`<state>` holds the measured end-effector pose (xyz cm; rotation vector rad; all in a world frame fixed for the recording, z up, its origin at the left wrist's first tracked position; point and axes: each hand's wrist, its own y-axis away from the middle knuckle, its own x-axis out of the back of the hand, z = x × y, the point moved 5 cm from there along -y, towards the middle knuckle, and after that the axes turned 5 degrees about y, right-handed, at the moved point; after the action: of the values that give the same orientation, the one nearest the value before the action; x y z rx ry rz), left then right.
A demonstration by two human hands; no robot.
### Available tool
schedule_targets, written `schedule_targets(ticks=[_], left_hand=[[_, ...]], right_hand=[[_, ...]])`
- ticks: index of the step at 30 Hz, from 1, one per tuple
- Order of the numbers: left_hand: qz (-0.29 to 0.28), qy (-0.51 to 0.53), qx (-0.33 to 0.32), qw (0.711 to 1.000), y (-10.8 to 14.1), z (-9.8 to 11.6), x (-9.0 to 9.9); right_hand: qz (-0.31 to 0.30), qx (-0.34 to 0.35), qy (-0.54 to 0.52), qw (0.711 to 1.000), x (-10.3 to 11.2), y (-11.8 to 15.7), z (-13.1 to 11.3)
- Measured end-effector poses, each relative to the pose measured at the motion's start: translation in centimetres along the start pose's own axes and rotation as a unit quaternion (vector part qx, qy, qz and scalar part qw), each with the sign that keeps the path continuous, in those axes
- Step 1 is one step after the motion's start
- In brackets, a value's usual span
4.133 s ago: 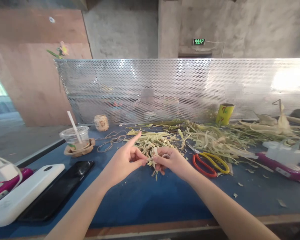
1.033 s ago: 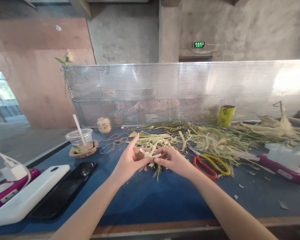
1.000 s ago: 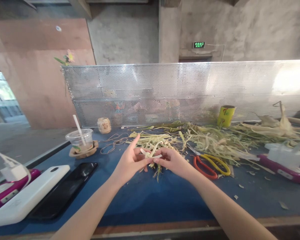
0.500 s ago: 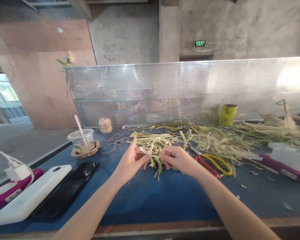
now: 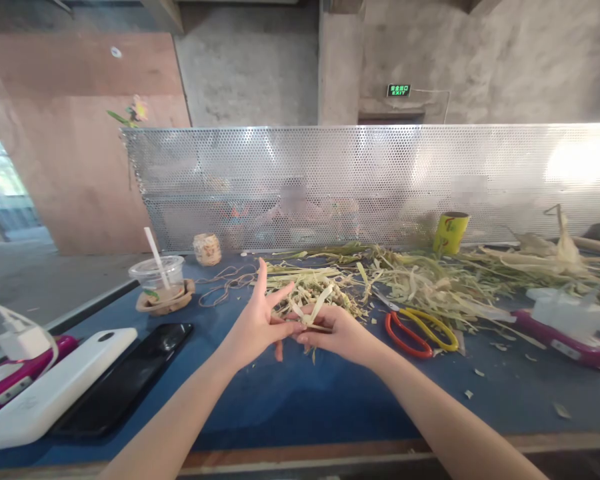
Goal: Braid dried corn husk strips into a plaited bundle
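My left hand (image 5: 257,323) pinches a pale, husk-like plant strip (image 5: 321,301) between thumb and a finger, while its other fingers stick up and out. Meeting it from the other side, my right hand (image 5: 343,337) has its fingers closed on the same strip. The strip is folded or knotted where the fingertips meet, and two loose ends point upward. Just behind the hands lies a heap of knobbly dried plant pieces (image 5: 340,290), partly hidden by them. Scissors (image 5: 404,313) with one red and one yellow handle lie to the right of my right hand.
Dried stalks and husks (image 5: 435,290) spread over the right back of the blue table. A yellow tube (image 5: 450,235) stands there. At left are a plastic cup (image 5: 157,273), twine (image 5: 225,283), a black phone (image 5: 130,380) and a white power bank (image 5: 65,387). A perforated metal panel (image 5: 260,167) runs behind.
My hands have come together, the right moving left and slightly down. The strip's ends now point upward. My left fingers have spread, and the view has shifted slightly.
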<state>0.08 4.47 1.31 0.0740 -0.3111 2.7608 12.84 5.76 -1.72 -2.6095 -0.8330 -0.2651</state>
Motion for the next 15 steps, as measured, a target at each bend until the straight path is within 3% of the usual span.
schedule_targets(ticks=[4, 9, 11, 15], left_hand=[[0.046, -0.052, 0.003, 0.998, -0.1, -0.7, 0.4], [0.101, -0.107, -0.013, 0.989, 0.0, -0.9, -0.1], [0.089, -0.097, 0.012, 0.991, 0.0, -1.2, -0.5], [0.047, -0.042, 0.080, 0.995, 0.2, -1.7, -1.1]], right_hand=[[0.047, 0.005, 0.120, 0.992, 0.8, -0.1, -0.5], [0.133, 0.013, 0.191, 0.972, 1.4, -0.1, -0.7], [0.164, -0.001, 0.161, 0.973, 1.4, -0.1, -0.2], [0.175, -0.039, -0.032, 0.983, 1.0, -0.3, 1.1]])
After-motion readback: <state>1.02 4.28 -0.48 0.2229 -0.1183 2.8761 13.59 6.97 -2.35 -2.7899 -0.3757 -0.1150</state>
